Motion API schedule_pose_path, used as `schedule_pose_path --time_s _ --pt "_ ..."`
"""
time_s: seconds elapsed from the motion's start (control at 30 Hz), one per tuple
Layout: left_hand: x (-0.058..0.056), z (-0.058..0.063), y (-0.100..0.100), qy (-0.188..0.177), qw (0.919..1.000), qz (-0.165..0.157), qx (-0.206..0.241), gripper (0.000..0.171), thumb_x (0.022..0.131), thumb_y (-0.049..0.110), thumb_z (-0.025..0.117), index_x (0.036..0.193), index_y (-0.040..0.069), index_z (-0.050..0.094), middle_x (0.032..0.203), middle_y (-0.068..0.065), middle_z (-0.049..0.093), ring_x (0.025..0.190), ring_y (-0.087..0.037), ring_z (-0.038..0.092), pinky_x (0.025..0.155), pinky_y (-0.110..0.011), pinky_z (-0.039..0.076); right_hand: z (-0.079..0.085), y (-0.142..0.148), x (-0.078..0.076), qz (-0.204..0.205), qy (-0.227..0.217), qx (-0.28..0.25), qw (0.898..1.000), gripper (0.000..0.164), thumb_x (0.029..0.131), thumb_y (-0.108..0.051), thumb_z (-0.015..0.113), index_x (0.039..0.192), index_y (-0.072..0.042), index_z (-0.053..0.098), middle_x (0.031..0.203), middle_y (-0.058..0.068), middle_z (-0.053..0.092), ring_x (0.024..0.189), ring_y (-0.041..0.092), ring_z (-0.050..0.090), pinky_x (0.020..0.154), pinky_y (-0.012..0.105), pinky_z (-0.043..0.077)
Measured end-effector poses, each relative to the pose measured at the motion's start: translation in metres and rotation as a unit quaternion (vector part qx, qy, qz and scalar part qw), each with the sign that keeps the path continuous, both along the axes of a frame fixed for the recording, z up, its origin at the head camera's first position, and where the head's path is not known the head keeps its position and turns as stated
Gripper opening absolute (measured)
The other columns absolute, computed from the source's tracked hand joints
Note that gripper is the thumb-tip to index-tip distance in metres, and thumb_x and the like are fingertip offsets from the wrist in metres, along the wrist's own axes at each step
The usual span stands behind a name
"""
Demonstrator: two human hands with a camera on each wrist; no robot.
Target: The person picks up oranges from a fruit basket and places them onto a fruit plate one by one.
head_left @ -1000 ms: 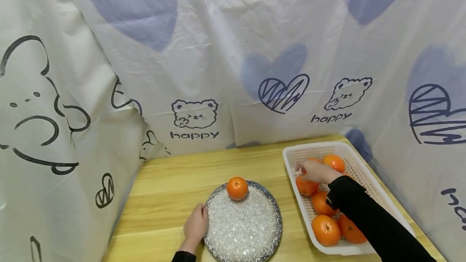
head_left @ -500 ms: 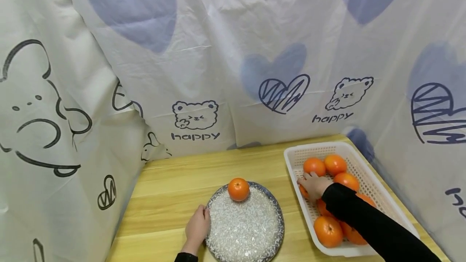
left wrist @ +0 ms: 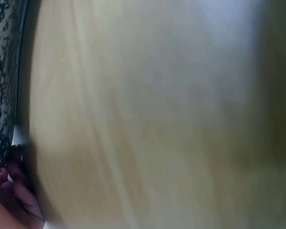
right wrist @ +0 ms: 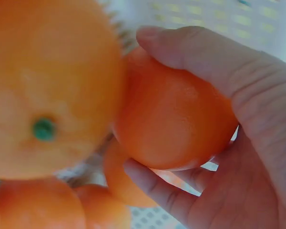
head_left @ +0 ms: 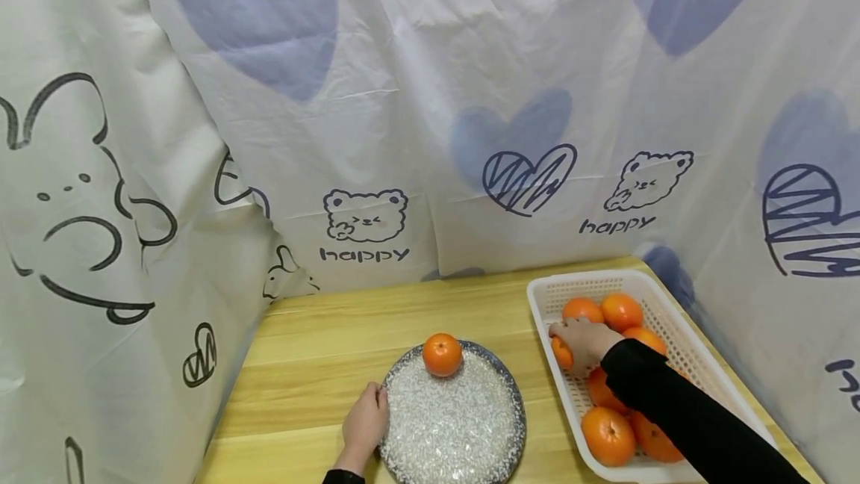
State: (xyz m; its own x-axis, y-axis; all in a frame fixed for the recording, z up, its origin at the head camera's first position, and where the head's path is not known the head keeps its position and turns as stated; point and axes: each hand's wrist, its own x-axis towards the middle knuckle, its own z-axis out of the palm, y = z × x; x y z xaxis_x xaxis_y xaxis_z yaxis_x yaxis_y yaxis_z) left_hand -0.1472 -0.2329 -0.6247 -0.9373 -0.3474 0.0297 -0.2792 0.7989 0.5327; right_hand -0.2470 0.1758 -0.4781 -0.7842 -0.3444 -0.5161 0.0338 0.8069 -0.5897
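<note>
Right hand (head_left: 583,340) shifted, gripping a smooth, round orange (right wrist: 176,117).

Bare table (head_left: 322,327) gives a narrow passage between the plate (head_left: 457,424) and the left edge of the basket (head_left: 685,327), and a wider one along the table's back and left edges, bounded by the printed cloth (head_left: 403,110). The left hand (head_left: 366,418) blocks the plate's left rim; a single orange (head_left: 442,355) takes up its back edge, with room in front. Near the basket's left wall, other oranges (head_left: 621,312) crowd the right hand (head_left: 587,342); the black sleeve (head_left: 692,402) bars the front right corner, while space runs along the right wall
</note>
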Motion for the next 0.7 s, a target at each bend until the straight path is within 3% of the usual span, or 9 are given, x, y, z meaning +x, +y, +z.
schedule_pose_path --time_s 0.03,0.07,0.1,0.17,0.27,0.37,0.47,0.6,0.7 --pt "0.001 0.000 -0.001 -0.001 1.0000 0.001 -0.002 0.014 0.097 0.023 0.052 0.094 0.012 0.060 0.083 -0.002 0.067 0.067 -0.019 0.062 0.052 -0.036 0.041 -0.001 -0.003 -0.009 0.089 0.075 0.055 0.992 0.045 0.085 -0.017 0.066 0.127 -0.008 0.050 0.111 0.014 0.060 0.095 0.030 0.058 0.083 0.042 0.048" --pt "0.001 0.000 -0.001 -0.004 1.0000 0.004 -0.002 0.014 0.097 0.024 0.052 0.094 0.013 0.060 0.082 -0.002 0.067 0.067 -0.018 0.062 0.053 -0.036 0.041 -0.001 -0.007 -0.018 0.161 0.155 0.100 0.970 0.049 0.080 -0.007 0.068 0.126 -0.009 0.051 0.111 0.014 0.059 0.096 0.030 0.056 0.084 0.043 0.047" --pt "0.002 0.000 -0.002 -0.005 1.0000 0.004 -0.003 0.014 0.097 0.024 0.052 0.094 0.013 0.060 0.082 -0.002 0.066 0.067 -0.018 0.062 0.053 -0.036 0.040 0.001 -0.011 -0.027 0.209 0.238 0.133 0.939 0.052 0.075 0.001 0.068 0.123 -0.008 0.052 0.109 0.013 0.057 0.095 0.029 0.053 0.084 0.043 0.044" --pt "0.003 0.000 -0.003 -0.006 1.0000 0.005 -0.006 0.014 0.097 0.023 0.052 0.094 0.012 0.060 0.082 -0.002 0.066 0.067 -0.019 0.062 0.053 -0.036 0.041 0.007 -0.016 -0.033 0.229 0.290 0.148 0.917 0.058 0.068 -0.005 0.080 0.120 -0.008 0.052 0.110 0.016 0.057 0.097 0.034 0.055 0.086 0.050 0.045" --pt "0.004 0.001 -0.004 -0.003 1.0000 0.006 -0.007 0.015 0.098 0.023 0.052 0.095 0.012 0.061 0.083 -0.004 0.067 0.069 -0.021 0.064 0.053 -0.037 0.042 0.024 -0.028 -0.033 0.236 0.368 0.150 0.887 0.063 0.063 -0.009 0.085 0.118 -0.008 0.055 0.107 0.019 0.056 0.096 0.037 0.054 0.086 0.051 0.046" --pt "0.006 0.002 -0.004 -0.001 1.0000 0.006 -0.006 0.016 0.098 0.024 0.052 0.095 0.011 0.061 0.084 -0.005 0.068 0.069 -0.022 0.064 0.054 -0.037 0.042 0.042 -0.045 -0.026 0.236 0.418 0.122 0.869 0.070 0.063 -0.013 0.086 0.125 -0.007 0.055 0.113 0.020 0.056 0.100 0.036 0.054 0.083 0.048 0.048" --pt "0.005 0.002 -0.003 -0.003 1.0000 0.007 -0.005 0.015 0.098 0.023 0.052 0.095 0.011 0.061 0.082 -0.004 0.067 0.067 -0.021 0.063 0.054 -0.036 0.042 0.052 -0.067 -0.018 0.245 0.435 0.085 0.862 0.074 0.063 -0.020 0.086 0.129 -0.010 0.054 0.117 0.018 0.055 0.101 0.033 0.055 0.076 0.043 0.049" --pt "0.003 0.001 0.000 0.001 1.0000 0.007 -0.004 0.015 0.097 0.022 0.053 0.095 0.010 0.061 0.083 -0.005 0.067 0.068 -0.021 0.063 0.055 -0.037 0.042 0.049 -0.103 -0.007 0.266 0.424 0.023 0.865 0.078 0.065 -0.029 0.086 0.133 -0.012 0.052 0.123 0.016 0.055 0.105 0.031 0.057 0.077 0.043 0.051" --pt "0.001 0.001 0.001 0.006 1.0000 0.002 -0.007 0.015 0.097 0.022 0.053 0.096 0.010 0.061 0.082 -0.004 0.066 0.069 -0.021 0.063 0.056 -0.037 0.043 0.036 -0.130 0.001 0.294 0.421 -0.010 0.858 0.082 0.065 -0.039 0.086 0.135 -0.015 0.050 0.127 0.012 0.054 0.109 0.026 0.057 0.085 0.042 0.051"
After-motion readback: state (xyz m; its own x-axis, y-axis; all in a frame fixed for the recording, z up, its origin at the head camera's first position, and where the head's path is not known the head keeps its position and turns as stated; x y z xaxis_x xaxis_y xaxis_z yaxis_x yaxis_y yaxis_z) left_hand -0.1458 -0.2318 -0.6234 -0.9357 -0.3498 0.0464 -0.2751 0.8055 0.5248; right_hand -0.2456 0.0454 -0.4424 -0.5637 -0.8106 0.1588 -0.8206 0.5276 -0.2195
